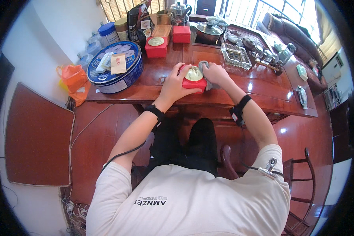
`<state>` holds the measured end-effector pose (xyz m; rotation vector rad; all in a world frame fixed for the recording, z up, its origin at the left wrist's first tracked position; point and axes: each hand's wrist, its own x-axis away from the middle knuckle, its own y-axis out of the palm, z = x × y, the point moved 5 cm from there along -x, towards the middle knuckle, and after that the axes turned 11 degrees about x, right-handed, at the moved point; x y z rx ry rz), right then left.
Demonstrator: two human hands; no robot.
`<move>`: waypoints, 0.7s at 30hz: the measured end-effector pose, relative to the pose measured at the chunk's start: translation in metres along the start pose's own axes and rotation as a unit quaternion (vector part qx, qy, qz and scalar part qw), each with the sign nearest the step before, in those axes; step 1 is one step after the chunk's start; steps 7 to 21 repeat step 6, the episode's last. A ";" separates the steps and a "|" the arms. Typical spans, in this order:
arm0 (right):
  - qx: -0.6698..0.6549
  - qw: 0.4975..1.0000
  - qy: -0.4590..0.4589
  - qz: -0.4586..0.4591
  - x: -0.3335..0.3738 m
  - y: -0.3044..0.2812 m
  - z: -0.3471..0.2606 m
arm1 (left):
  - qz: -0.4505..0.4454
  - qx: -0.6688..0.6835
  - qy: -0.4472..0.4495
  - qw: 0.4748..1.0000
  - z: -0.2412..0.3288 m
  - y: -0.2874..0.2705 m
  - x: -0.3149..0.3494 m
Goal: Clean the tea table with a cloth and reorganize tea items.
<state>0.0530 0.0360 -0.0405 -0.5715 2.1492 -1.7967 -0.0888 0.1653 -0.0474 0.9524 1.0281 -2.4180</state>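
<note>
A red box with a round, pale gold lid sits near the front edge of the dark red wooden table. My left hand grips the box from its left side, thumb along the front and fingers at the back. At the right side of the box, my right hand is closed on a grey cloth, which touches the box by the lid and hangs down its right side. Parts of the box are hidden behind my fingers.
To the left stands a large round blue tin with a small paper packet on top. Two similar red boxes, one under a gold lid, stand farther back. A glass ashtray and a lidded pot are at the right. An orange bag hangs at the left.
</note>
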 end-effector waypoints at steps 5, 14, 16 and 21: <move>0.016 0.997 -0.030 -0.067 0.055 -0.003 -0.010 | 0.005 -0.003 -0.010 1.000 -0.004 -0.004 0.005; 0.022 0.995 -0.051 -0.079 0.062 -0.002 -0.007 | 0.005 0.002 -0.010 1.000 -0.003 -0.001 0.004; 0.022 0.995 -0.051 -0.079 0.062 -0.002 -0.007 | 0.005 0.002 -0.010 1.000 -0.003 -0.001 0.004; 0.022 0.995 -0.051 -0.079 0.062 -0.002 -0.007 | 0.005 0.002 -0.010 1.000 -0.003 -0.001 0.004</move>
